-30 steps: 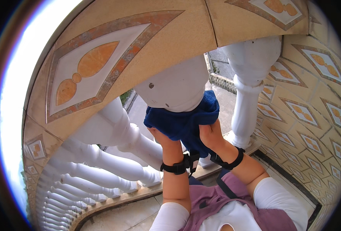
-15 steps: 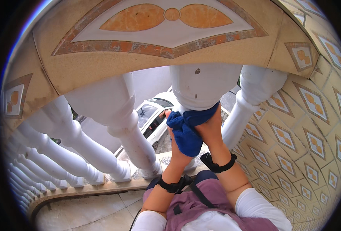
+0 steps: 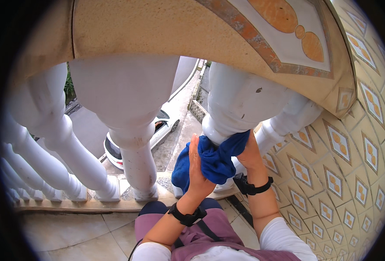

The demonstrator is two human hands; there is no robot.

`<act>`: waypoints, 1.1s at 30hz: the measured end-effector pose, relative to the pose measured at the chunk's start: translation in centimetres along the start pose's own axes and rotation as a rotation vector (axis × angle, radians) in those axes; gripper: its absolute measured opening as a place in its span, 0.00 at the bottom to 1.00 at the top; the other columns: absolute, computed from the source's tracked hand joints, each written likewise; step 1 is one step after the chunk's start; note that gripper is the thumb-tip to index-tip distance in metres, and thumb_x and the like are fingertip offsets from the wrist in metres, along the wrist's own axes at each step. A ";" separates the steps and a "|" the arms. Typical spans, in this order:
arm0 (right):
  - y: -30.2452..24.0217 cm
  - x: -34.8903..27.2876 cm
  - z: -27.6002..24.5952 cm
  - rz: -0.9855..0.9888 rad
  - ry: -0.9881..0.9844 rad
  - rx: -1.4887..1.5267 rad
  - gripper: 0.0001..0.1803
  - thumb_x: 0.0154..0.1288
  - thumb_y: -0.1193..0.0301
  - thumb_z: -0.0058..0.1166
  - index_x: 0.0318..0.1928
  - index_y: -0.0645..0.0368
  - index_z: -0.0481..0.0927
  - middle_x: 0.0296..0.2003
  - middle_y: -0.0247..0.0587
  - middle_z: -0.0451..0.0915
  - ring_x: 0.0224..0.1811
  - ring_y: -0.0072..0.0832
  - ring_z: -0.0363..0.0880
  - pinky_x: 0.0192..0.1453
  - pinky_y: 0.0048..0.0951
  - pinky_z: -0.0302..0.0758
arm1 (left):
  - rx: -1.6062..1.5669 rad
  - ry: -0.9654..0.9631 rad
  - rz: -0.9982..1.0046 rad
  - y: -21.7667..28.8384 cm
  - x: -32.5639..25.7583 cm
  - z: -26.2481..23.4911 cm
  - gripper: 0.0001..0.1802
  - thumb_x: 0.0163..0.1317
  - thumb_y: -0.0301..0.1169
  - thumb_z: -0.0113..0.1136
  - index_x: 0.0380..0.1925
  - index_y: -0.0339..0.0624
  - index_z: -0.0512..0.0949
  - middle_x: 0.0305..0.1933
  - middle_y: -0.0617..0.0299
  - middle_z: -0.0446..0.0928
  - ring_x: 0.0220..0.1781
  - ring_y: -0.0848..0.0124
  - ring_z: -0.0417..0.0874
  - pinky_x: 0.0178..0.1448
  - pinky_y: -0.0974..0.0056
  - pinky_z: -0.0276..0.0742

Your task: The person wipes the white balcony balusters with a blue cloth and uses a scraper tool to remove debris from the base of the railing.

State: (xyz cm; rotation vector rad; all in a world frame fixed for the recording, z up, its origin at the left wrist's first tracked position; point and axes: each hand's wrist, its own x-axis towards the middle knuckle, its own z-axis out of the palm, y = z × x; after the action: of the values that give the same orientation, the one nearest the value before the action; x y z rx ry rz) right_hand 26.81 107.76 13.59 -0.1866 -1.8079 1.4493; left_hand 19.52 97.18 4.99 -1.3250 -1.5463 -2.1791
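Hands met around a blue cloth (image 3: 214, 161) that was wrapped about the narrow waist of a white baluster (image 3: 240, 104), just below its bulging upper body. The left hand (image 3: 197, 169) stood upright with its fingers straight and close together, its palm pressed flat against the near side of the cloth, so that a loose fold of the fabric hung down behind it toward the baluster's foot. The right hand (image 3: 249, 152) reached in from the far side and was closed on the cloth's upper edge, pinching it against the white post; its fingertips were hidden in the fabric. Each wrist wore a black strap, and white sleeves showed at the lower edge above a purple garment. A second white baluster (image 3: 131, 130) stood to the left, well apart from the hands, with more posts curving away along the railing. Above them all ran a broad tan handrail (image 3: 192, 30) set with an orange and white inlay. A tiled wall (image 3: 353, 161) with diamond patterns rose on the right. Between the posts, far below, a white car (image 3: 157, 130) was parked on a paved lane.
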 end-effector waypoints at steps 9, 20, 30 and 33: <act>-1.0 -0.1 5.8 -0.133 0.495 -0.289 0.42 0.39 0.72 0.66 0.56 0.64 0.57 0.50 0.44 0.67 0.53 0.31 0.67 0.58 0.27 0.62 | 0.068 -0.112 0.025 0.8 -0.4 -1.0 0.31 0.55 0.28 0.54 0.59 0.28 0.60 0.67 0.39 0.50 0.70 0.47 0.48 0.70 0.50 0.41; 3.5 1.3 -3.2 -0.117 0.202 0.255 0.33 0.54 0.71 0.59 0.60 0.60 0.62 0.55 0.40 0.69 0.56 0.31 0.69 0.62 0.34 0.65 | -0.498 -0.075 -0.232 -0.2 0.6 -1.9 0.25 0.59 0.26 0.53 0.57 0.30 0.63 0.66 0.44 0.55 0.67 0.55 0.59 0.67 0.60 0.55; 4.6 -0.5 -2.4 -0.087 0.340 0.100 0.33 0.61 0.57 0.52 0.61 0.63 0.60 0.60 0.39 0.65 0.61 0.31 0.63 0.67 0.33 0.57 | 0.084 0.148 -0.560 -5.0 -1.3 -4.9 0.11 0.48 0.28 0.64 0.26 0.39 0.70 0.21 0.65 0.73 0.21 0.75 0.70 0.28 0.70 0.69; 2.3 0.3 -3.5 0.047 0.336 0.294 0.25 0.64 0.64 0.48 0.59 0.62 0.63 0.58 0.40 0.67 0.60 0.32 0.64 0.66 0.35 0.59 | -0.403 0.201 -0.703 -4.0 -0.7 -4.2 0.08 0.50 0.24 0.62 0.25 0.37 0.72 0.22 0.67 0.74 0.23 0.79 0.70 0.28 0.73 0.69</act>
State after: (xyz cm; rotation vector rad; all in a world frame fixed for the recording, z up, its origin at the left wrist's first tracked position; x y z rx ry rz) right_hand 28.03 111.33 11.79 -0.3036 -1.3152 1.5906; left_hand 15.28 95.27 1.42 -0.6318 -1.7290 -3.0574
